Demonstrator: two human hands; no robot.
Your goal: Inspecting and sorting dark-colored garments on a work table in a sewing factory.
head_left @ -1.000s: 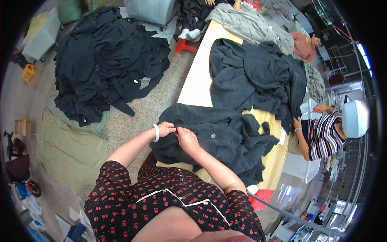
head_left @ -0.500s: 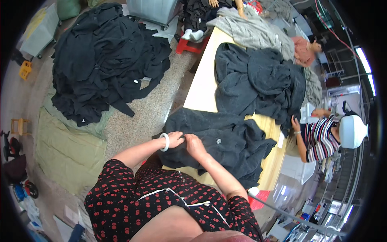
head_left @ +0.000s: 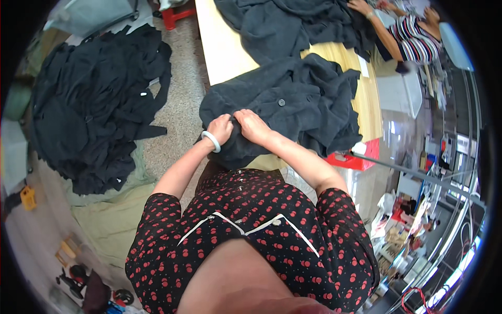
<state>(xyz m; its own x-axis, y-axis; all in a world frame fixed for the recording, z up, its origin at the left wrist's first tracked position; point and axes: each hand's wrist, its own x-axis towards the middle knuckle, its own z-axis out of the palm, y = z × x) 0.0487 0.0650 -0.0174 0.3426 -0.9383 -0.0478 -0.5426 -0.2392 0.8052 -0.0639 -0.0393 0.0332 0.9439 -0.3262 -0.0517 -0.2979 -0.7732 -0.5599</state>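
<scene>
A black buttoned coat [head_left: 300, 107] lies rumpled across the near end of a pale wooden table [head_left: 222, 55], its near left part hanging over the edge by my body. My left hand [head_left: 220, 129], with a pale bangle at the wrist, is closed on the coat's cloth near its left end. Close beside it, my right hand [head_left: 252, 126] pinches the same cloth, fingers curled down. What exactly lies between the fingertips is hidden. A round button [head_left: 281, 102] shows on the coat to the right of my hands.
More dark garments [head_left: 293, 31] cover the far part of the table. At the far right a co-worker in a striped shirt [head_left: 415, 39] has a hand on them. A big heap of black clothes [head_left: 94, 104] lies on the floor at left. A red stool [head_left: 361, 157] stands by the table's right corner.
The view has swung, so the table and heap sit higher and farther left in the picture. Both my hands still grip the coat's cloth, close together.
</scene>
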